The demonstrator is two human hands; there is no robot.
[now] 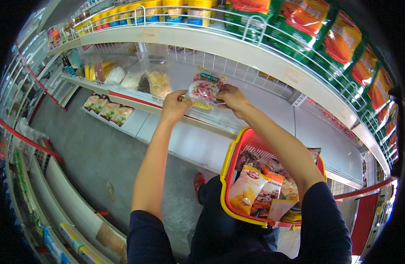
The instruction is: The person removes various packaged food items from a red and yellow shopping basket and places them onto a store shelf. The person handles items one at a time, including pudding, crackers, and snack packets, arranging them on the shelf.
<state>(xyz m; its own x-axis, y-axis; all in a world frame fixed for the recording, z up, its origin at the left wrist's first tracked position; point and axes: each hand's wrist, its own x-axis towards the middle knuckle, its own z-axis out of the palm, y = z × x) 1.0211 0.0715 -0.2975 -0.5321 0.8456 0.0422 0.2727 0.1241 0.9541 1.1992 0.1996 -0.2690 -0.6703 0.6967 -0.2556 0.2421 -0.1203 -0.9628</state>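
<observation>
A small clear plastic packet with a printed label (205,88) is held over the middle shelf, between both hands. My left hand (176,106) pinches its lower left edge, and my right hand (231,99) grips its right side. Left of the packet on that shelf stand a clear bag of pale chips (159,83) and bags of white goods (131,80). A red plastic shopping basket with a yellow rim (224,184) sits below my right forearm, which hides part of it. Inside lie a white and yellow bag (248,189) and several other packets.
Above runs a shelf with a white wire rail (189,26), bearing yellow-lidded jars (199,13) and green and orange bags (342,36). Several flat packs (108,109) lie on the bottom shelf. More shelving (70,194) stands at the lower left, across the grey floor (90,148).
</observation>
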